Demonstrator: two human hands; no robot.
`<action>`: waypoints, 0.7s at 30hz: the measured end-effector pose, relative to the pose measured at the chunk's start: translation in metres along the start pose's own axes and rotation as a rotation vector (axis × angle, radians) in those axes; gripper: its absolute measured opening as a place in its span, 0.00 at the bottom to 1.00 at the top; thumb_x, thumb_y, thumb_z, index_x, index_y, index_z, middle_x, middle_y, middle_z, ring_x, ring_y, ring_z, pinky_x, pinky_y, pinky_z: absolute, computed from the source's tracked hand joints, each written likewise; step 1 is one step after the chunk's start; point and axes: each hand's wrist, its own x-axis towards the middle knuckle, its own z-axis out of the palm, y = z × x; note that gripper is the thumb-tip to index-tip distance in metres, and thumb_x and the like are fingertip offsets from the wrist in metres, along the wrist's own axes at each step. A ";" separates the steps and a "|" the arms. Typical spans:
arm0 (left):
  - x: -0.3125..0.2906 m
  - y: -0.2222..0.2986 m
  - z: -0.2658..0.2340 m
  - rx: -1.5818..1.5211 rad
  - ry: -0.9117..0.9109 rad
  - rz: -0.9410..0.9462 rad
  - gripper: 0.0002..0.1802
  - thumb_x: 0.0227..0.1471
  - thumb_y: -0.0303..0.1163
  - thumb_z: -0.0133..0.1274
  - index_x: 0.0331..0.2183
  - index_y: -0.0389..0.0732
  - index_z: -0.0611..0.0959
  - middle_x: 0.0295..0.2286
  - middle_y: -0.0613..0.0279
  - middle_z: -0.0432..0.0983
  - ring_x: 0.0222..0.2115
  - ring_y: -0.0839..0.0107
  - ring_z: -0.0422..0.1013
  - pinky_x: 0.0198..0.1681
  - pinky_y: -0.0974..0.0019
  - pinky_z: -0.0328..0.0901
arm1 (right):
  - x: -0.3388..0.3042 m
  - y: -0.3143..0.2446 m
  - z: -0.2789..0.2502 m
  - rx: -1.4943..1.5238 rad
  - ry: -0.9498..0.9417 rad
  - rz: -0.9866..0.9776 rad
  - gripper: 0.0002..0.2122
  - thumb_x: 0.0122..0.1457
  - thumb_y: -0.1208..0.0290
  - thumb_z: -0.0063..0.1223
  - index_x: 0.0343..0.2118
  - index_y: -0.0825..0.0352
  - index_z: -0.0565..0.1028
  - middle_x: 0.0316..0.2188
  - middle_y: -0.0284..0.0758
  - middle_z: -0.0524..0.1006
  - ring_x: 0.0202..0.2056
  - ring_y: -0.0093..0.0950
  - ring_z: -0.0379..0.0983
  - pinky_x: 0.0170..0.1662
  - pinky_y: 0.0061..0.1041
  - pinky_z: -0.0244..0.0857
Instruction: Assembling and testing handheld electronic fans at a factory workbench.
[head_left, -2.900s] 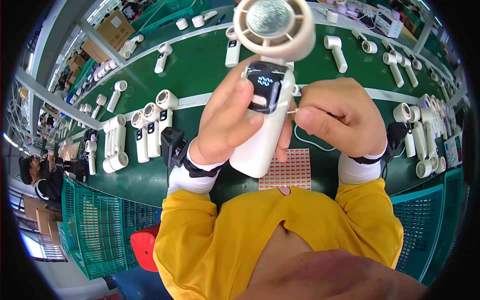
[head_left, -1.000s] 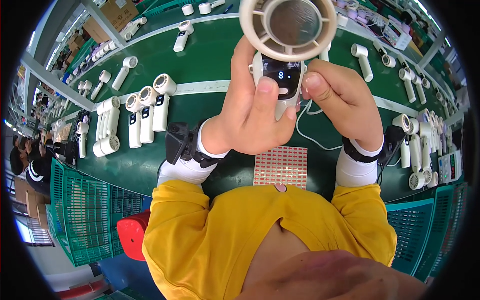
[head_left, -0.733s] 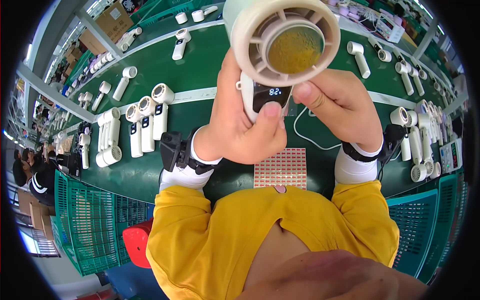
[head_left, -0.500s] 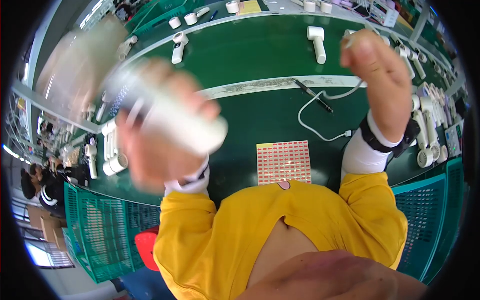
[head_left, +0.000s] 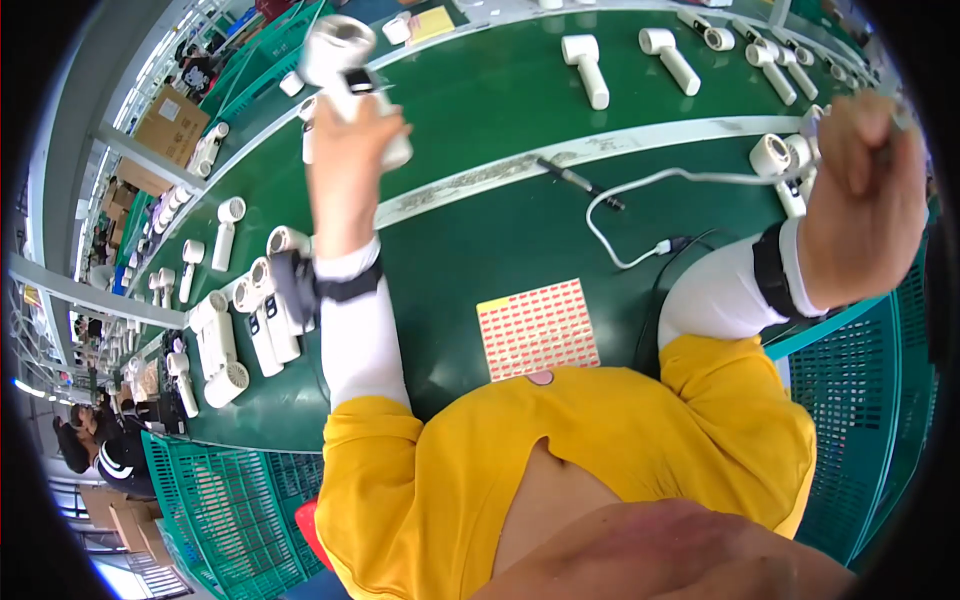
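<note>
Out over the far green strip, my left hand (head_left: 350, 165) is closed around a white handheld fan (head_left: 338, 48), its round head pointing away from me and a dark screen on its body. Part of the handle shows beside my fingers. On the right, my right hand (head_left: 868, 195) has curled fingers around the end of a white cable (head_left: 690, 174); the tip inside is hidden. That cable loops back over the table to a plug beside a black cord. A sheet of small red-and-white stickers (head_left: 538, 330) lies close to my body. A dark pen (head_left: 580, 184) rests beyond it.
Several white fans (head_left: 275, 325) stand grouped by my left forearm. More fans (head_left: 586, 72) lie along the far strip, past a pale divider (head_left: 460, 178). Green crates (head_left: 225, 500) flank me on both sides. A person sits at the far left.
My left hand has carried the fan away from me to the far strip. My right hand has moved right and nearer, drawing the cable along. The whole view has shifted.
</note>
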 end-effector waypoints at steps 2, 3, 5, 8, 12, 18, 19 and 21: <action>0.041 -0.067 0.001 0.222 -0.088 -0.072 0.22 0.37 0.21 0.50 0.39 0.31 0.65 0.24 0.56 0.69 0.23 0.68 0.69 0.25 0.69 0.65 | 0.000 0.001 -0.009 0.159 0.025 -0.123 0.14 0.59 0.65 0.35 0.28 0.73 0.67 0.17 0.28 0.57 0.19 0.17 0.47 0.24 0.17 0.42; 0.059 -0.102 0.003 0.382 -0.114 -0.094 0.24 0.36 0.22 0.50 0.39 0.29 0.65 0.24 0.52 0.70 0.24 0.64 0.70 0.26 0.66 0.66 | 0.002 0.001 -0.013 0.232 0.040 -0.181 0.14 0.59 0.65 0.34 0.27 0.73 0.66 0.16 0.28 0.55 0.18 0.18 0.45 0.23 0.18 0.40; 0.078 -0.150 0.017 0.659 -0.011 -0.122 0.24 0.34 0.25 0.51 0.38 0.28 0.66 0.25 0.43 0.71 0.27 0.55 0.71 0.28 0.60 0.66 | 0.008 0.004 -0.015 0.178 0.037 -0.163 0.13 0.58 0.66 0.36 0.27 0.72 0.68 0.18 0.28 0.60 0.19 0.17 0.50 0.24 0.16 0.44; 0.101 -0.186 0.024 0.851 -0.053 -0.136 0.22 0.34 0.27 0.52 0.35 0.28 0.68 0.26 0.40 0.71 0.29 0.51 0.71 0.29 0.57 0.65 | 0.015 0.018 -0.008 0.083 0.052 -0.107 0.11 0.57 0.67 0.41 0.27 0.70 0.72 0.23 0.29 0.71 0.21 0.16 0.61 0.25 0.12 0.52; 0.098 -0.212 0.005 0.742 0.055 -0.069 0.20 0.34 0.30 0.54 0.31 0.28 0.70 0.24 0.44 0.71 0.28 0.53 0.71 0.30 0.57 0.64 | 0.050 0.078 0.030 -0.528 0.166 0.091 0.16 0.49 0.59 0.48 0.27 0.72 0.71 0.22 0.32 0.72 0.21 0.19 0.63 0.25 0.17 0.57; 0.065 -0.186 -0.024 0.600 0.194 0.025 0.17 0.37 0.30 0.53 0.31 0.29 0.72 0.20 0.58 0.69 0.20 0.71 0.64 0.27 0.71 0.61 | 0.026 0.279 0.028 -1.211 -0.233 0.651 0.16 0.43 0.60 0.50 0.29 0.71 0.73 0.28 0.46 0.74 0.30 0.40 0.72 0.33 0.32 0.66; 0.057 -0.191 -0.033 0.543 0.248 0.023 0.17 0.38 0.29 0.52 0.32 0.29 0.72 0.21 0.60 0.70 0.21 0.73 0.65 0.27 0.72 0.61 | 0.017 0.287 0.031 -1.220 -0.236 0.626 0.14 0.44 0.64 0.50 0.28 0.71 0.72 0.27 0.47 0.74 0.28 0.39 0.73 0.31 0.32 0.67; 0.058 -0.194 -0.045 0.491 0.302 0.016 0.16 0.39 0.28 0.51 0.33 0.29 0.72 0.22 0.61 0.70 0.22 0.75 0.65 0.27 0.72 0.60 | 0.012 0.299 0.036 -1.301 -0.267 0.498 0.12 0.44 0.66 0.49 0.27 0.71 0.71 0.26 0.46 0.73 0.26 0.39 0.72 0.29 0.32 0.67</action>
